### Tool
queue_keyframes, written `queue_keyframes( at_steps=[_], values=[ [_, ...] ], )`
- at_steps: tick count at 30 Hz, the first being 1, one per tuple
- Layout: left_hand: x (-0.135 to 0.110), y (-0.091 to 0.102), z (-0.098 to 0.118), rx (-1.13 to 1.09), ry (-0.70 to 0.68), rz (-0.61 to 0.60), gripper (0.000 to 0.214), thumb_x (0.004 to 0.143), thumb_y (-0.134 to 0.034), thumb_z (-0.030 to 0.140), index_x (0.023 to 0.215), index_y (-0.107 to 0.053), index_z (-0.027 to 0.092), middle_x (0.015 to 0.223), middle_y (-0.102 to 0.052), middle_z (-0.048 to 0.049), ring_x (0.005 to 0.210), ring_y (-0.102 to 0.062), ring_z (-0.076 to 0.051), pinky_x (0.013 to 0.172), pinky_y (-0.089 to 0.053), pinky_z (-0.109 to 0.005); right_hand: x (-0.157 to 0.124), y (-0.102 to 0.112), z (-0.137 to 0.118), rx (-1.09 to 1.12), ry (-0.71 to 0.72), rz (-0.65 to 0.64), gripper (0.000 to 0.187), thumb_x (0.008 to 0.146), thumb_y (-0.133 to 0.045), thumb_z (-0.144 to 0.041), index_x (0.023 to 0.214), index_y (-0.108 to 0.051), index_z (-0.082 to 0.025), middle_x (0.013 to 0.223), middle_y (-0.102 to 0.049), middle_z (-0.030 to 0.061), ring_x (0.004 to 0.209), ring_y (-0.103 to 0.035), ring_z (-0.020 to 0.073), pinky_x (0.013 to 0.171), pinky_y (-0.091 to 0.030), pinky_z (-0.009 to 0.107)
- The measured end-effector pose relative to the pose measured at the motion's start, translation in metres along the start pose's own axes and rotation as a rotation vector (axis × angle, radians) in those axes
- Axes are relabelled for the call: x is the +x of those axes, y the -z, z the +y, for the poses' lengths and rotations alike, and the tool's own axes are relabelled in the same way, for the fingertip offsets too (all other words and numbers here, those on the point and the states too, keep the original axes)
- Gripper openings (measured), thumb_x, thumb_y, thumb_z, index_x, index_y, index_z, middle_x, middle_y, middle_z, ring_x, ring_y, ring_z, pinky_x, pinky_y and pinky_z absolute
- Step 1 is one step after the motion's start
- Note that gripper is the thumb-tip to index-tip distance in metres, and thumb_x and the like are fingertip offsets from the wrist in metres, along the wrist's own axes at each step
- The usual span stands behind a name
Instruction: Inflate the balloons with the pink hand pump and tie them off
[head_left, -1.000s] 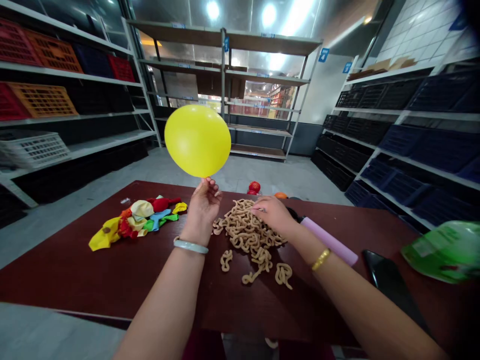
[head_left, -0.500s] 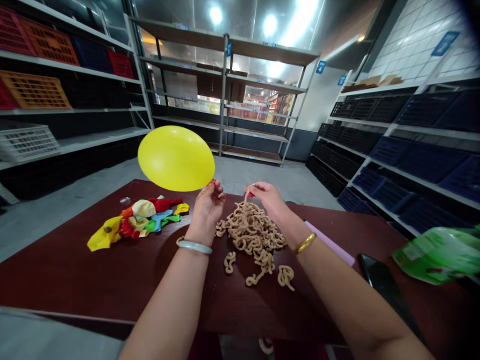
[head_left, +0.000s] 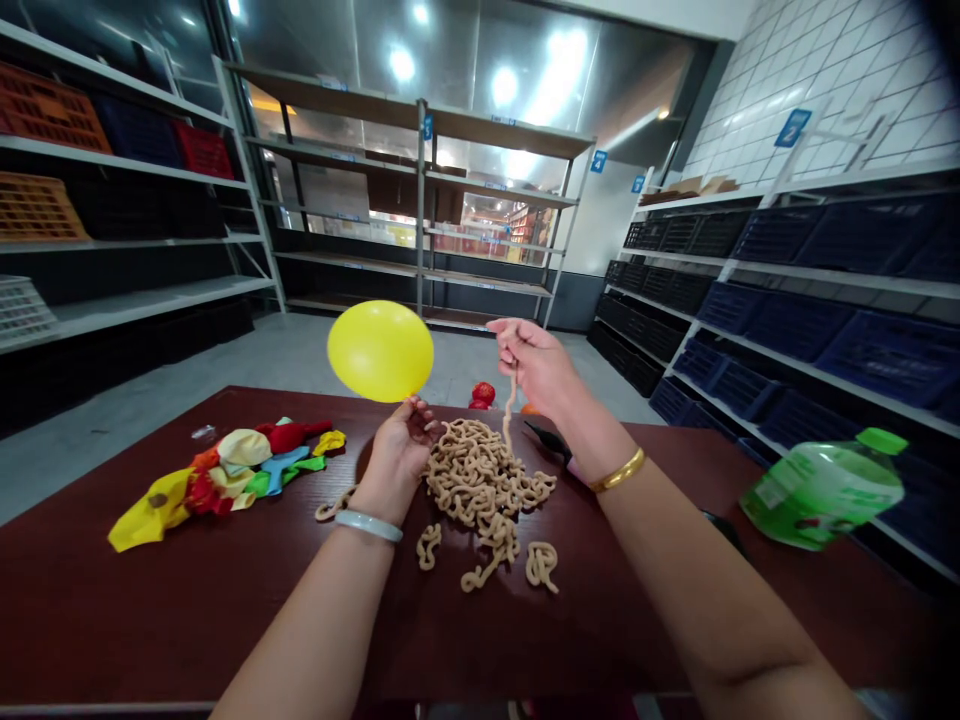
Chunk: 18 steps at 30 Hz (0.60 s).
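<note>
An inflated yellow balloon (head_left: 381, 350) is pinched at its lower end by my left hand (head_left: 403, 440), which is beside the pile. My right hand (head_left: 534, 362) is raised above the pile, closed on a beige cord (head_left: 511, 405) that hangs down toward it. The heap of tangled beige cord (head_left: 472, 470) lies on the dark red table, with a few short curled pieces in front of it. Part of a strand also shows left of my left wrist. Uninflated balloons (head_left: 244, 455) in yellow, red, cream, blue and green lie to the left.
A green bottle (head_left: 825, 490) stands at the table's right side. A black-tipped tool (head_left: 547, 440) lies partly hidden behind my right forearm. Red round items (head_left: 482, 394) show beyond the far edge. Shelves with crates (head_left: 772, 325) line both sides.
My right hand has risen away from the heap, drawing the cord up into a longer hanging length. The balloon looks smaller and sits a bit lower and farther right. The view has shifted too.
</note>
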<state>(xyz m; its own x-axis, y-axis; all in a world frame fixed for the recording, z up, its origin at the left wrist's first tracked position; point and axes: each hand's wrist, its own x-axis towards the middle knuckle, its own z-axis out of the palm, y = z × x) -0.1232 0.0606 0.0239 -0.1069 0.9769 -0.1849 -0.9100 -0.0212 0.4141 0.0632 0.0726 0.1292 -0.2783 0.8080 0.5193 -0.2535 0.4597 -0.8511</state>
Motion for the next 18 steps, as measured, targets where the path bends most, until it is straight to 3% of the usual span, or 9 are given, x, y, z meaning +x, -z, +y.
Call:
queue_keyframes(
  at_steps=[4,7,9,13,18],
  values=[
    [-0.003,-0.001,-0.020,0.137,-0.046,0.033,0.015,0.087,-0.055,0.009,0.074,-0.058,0.014,0.063,-0.060,-0.0019,0.054,-0.058,-0.012,0.053,-0.047,-0.023,-0.019,-0.002,0.014,-0.562,0.025,-0.255,0.015,0.090,-0.052,-0.015,0.092,-0.067,-0.020,0.074,-0.064,-0.0016,0.065,-0.055,0.0116,0.065,-0.040,0.026],
    [-0.009,-0.001,-0.041,0.248,-0.078,-0.076,0.005,0.080,-0.066,0.014,0.078,-0.061,0.014,0.072,-0.066,-0.0032,0.063,-0.062,-0.013,0.060,-0.050,-0.024,-0.039,-0.001,0.032,-0.919,0.078,-0.311,0.012,0.088,-0.058,-0.012,0.090,-0.067,-0.020,0.084,-0.070,0.0009,0.079,-0.061,0.0153,0.072,-0.040,0.027],
    [-0.016,-0.001,-0.054,0.322,-0.085,-0.155,0.015,0.074,-0.074,0.020,0.083,-0.062,0.015,0.076,-0.067,-0.0021,0.065,-0.063,-0.013,0.061,-0.050,-0.024,-0.050,-0.001,0.041,-1.049,0.118,-0.341,0.014,0.089,-0.058,-0.013,0.088,-0.069,-0.020,0.088,-0.070,0.0021,0.083,-0.061,0.0164,0.073,-0.040,0.027],
    [-0.031,-0.006,-0.067,0.430,-0.140,-0.147,0.031,0.066,-0.080,0.032,0.087,-0.064,0.016,0.074,-0.065,0.0001,0.062,-0.059,-0.013,0.059,-0.046,-0.024,-0.064,-0.003,0.050,-1.249,0.226,-0.271,0.018,0.095,-0.053,-0.020,0.095,-0.071,-0.021,0.104,-0.068,0.0064,0.086,-0.061,0.0179,0.073,-0.040,0.028],
    [-0.032,-0.008,-0.068,0.505,-0.204,-0.157,0.033,0.065,-0.081,0.036,0.085,-0.066,0.015,0.070,-0.061,0.0011,0.055,-0.051,-0.009,0.050,-0.037,-0.020,-0.068,-0.003,0.056,-1.275,0.227,-0.172,0.019,0.097,-0.053,-0.027,0.093,-0.071,-0.021,0.099,-0.068,0.0078,0.084,-0.060,0.0193,0.071,-0.039,0.030]
  ],
)
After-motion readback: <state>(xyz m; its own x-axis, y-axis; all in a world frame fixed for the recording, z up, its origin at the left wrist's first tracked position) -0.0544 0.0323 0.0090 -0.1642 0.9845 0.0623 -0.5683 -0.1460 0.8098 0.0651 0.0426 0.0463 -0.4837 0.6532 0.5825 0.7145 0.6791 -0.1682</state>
